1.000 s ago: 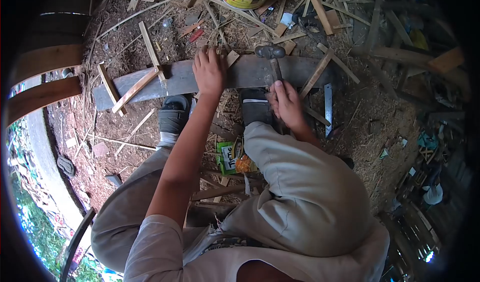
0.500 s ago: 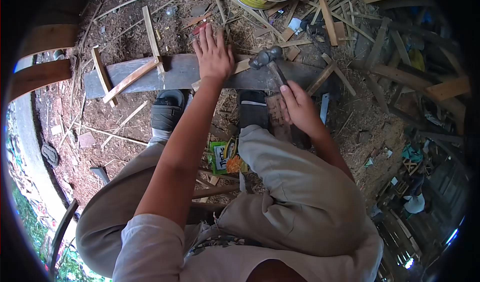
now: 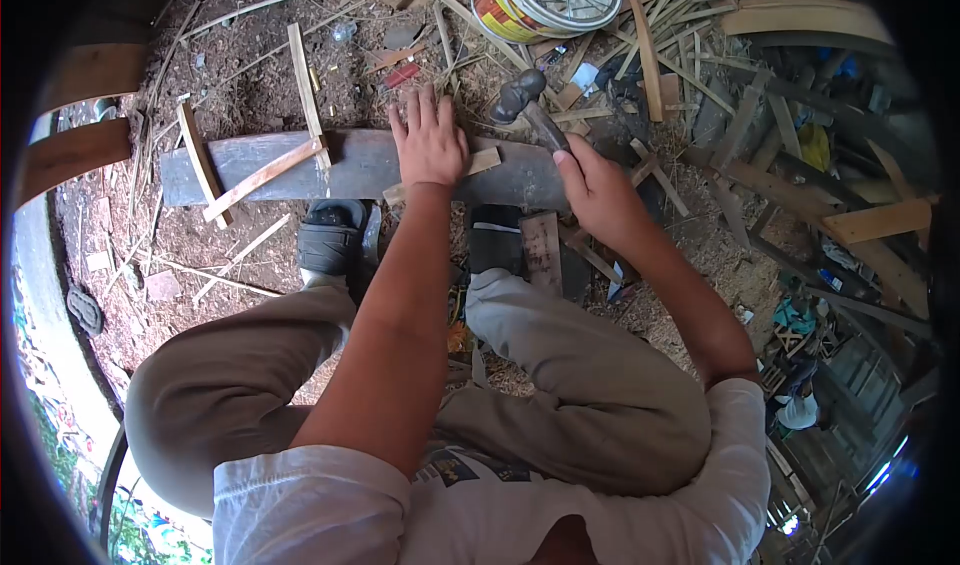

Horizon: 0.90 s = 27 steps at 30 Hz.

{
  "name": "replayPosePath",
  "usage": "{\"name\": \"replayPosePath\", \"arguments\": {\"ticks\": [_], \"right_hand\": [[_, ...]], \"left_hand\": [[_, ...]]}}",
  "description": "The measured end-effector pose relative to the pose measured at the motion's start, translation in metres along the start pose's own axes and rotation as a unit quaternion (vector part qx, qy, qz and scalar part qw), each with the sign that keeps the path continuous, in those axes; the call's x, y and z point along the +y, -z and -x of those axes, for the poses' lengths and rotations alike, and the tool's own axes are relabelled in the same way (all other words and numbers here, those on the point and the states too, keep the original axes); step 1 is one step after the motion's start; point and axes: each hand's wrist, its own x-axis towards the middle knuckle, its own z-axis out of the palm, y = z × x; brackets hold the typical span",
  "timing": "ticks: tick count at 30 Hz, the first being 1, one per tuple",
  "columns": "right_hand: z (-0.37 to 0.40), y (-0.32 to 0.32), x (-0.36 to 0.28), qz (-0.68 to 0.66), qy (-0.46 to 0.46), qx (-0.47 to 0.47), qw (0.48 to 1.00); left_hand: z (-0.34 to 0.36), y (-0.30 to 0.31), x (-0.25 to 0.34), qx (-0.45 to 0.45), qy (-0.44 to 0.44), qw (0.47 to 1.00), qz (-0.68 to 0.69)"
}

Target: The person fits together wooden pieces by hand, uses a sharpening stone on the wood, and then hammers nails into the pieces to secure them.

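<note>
My left hand [image 3: 431, 143] lies flat with fingers spread, over a short wooden strip [image 3: 483, 161] that crosses the long dark board [image 3: 265, 155] at a slant. My right hand [image 3: 602, 193] is closed around the handle of a hammer [image 3: 543, 125]. The hammer's dark rounded head is raised to the right of my left hand, overlapping the board's far edge in this view. On the board's left part rest joined wooden slats [image 3: 262, 178], one slanting between two others. My sandalled feet are at the board's near edge.
A bucket [image 3: 562, 5] with nails in it stands at the top. Thin wood strips [image 3: 690, 5] and offcuts lie around it on the shaving-covered ground. More planks [image 3: 785, 193] are heaped at right. A red object [image 3: 401, 75] lies beyond my left hand.
My right hand and the hammer have shifted slightly, with more of the right forearm now showing. The whole view has moved, bringing more of the bucket into sight and hiding the green packet.
</note>
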Motion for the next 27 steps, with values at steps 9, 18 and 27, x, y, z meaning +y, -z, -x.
{"name": "replayPosePath", "arguments": {"ticks": [9, 18, 27], "right_hand": [[0.024, -0.026, 0.024, -0.035, -0.040, -0.007, 0.999], [0.057, -0.056, 0.072, -0.089, -0.039, 0.011, 0.995], [0.066, -0.092, 0.080, -0.141, 0.013, 0.114, 0.983]], "left_hand": [[0.000, 0.000, -0.001, -0.007, -0.010, 1.000, 0.006], [-0.001, -0.001, 0.000, -0.005, -0.011, 1.000, -0.009], [0.000, -0.005, -0.002, 0.002, -0.023, 1.000, -0.013]]}}
